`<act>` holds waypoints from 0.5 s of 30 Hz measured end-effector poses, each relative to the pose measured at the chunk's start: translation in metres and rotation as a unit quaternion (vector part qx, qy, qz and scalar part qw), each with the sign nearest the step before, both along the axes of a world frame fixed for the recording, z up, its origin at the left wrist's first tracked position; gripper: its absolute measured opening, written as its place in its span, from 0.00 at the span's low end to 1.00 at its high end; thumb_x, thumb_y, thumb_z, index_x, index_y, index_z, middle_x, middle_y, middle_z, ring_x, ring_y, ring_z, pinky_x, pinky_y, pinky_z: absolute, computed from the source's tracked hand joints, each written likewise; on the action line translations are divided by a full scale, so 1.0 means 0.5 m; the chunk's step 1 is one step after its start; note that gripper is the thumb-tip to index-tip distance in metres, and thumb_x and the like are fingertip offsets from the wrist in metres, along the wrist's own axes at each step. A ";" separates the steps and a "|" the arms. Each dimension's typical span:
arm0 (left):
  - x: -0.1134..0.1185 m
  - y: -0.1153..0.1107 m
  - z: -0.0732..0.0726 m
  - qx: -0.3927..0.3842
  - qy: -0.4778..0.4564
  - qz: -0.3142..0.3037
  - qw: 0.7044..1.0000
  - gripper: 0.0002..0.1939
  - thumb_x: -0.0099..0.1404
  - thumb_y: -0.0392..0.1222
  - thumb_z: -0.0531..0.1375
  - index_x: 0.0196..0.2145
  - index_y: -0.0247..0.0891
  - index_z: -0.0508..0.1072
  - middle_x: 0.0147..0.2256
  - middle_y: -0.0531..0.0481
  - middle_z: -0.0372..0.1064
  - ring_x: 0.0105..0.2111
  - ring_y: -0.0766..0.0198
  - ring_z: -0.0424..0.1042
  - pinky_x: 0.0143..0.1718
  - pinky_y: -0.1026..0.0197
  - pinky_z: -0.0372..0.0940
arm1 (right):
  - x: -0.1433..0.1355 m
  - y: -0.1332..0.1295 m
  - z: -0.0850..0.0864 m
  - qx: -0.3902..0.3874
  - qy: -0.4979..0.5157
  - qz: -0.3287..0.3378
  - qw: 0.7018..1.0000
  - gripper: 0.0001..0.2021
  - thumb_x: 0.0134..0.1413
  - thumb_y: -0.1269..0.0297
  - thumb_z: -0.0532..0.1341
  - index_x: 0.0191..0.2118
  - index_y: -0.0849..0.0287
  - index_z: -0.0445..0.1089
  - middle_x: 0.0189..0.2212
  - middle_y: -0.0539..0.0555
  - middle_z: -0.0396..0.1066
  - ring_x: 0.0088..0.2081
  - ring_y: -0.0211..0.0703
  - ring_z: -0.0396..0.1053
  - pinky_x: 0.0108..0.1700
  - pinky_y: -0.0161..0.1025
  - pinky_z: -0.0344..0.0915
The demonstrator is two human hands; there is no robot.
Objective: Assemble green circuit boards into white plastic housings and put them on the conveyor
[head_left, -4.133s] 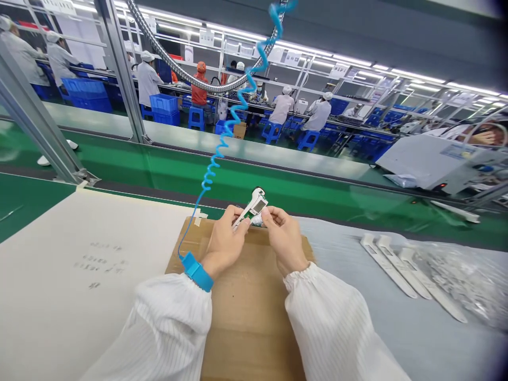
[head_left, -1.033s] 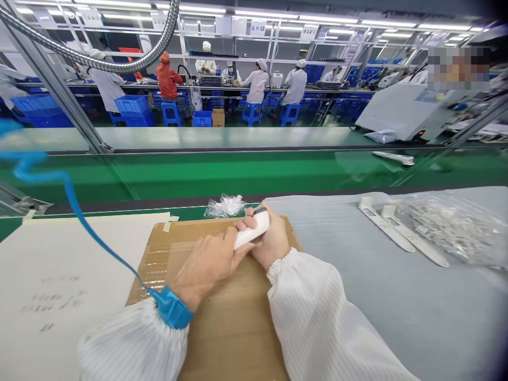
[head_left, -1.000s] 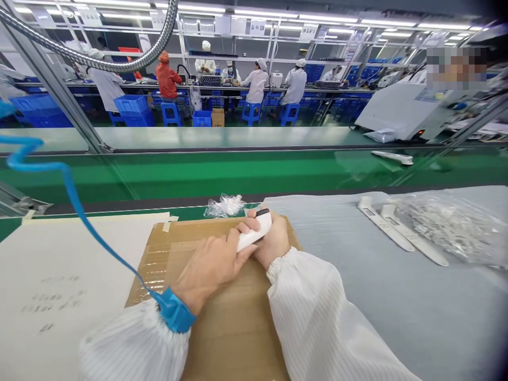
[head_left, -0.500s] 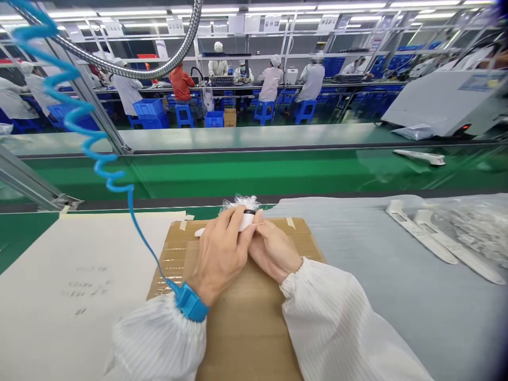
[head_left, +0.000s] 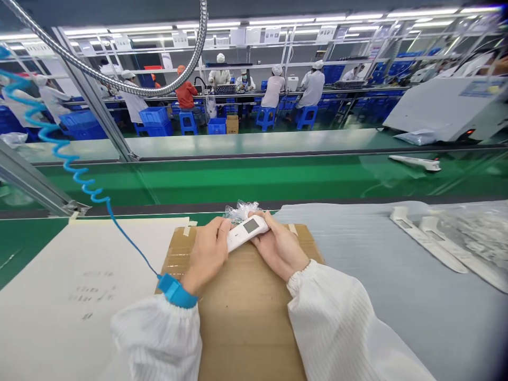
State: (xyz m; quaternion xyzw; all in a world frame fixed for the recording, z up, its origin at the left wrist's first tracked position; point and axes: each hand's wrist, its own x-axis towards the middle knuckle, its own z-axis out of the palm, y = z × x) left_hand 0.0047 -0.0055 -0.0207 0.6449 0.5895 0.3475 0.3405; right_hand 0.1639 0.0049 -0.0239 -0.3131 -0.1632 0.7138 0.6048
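No text is legible; the dark handwritten marks on the flat white paper sheet point(head_left: 43, 264) are too blurred.

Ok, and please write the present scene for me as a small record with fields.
left hand: holds one end of the white device
right hand: holds the end with the screen
left wrist: blue strap with coiled cord
under the hands: cardboard
beyond the device: crumpled clear plastic
right side: two long white parts, clear bag of small pieces
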 end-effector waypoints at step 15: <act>-0.153 0.154 0.086 -0.076 -0.032 0.248 0.965 0.12 0.60 0.35 0.59 0.43 0.34 0.68 0.35 0.44 0.72 0.31 0.64 0.73 0.30 0.64 0.66 | -0.007 -0.009 -0.006 -0.030 -0.051 0.015 0.998 0.10 0.66 0.60 0.59 0.45 0.60 0.72 0.55 0.58 0.71 0.42 0.40 0.75 0.49 0.40 0.71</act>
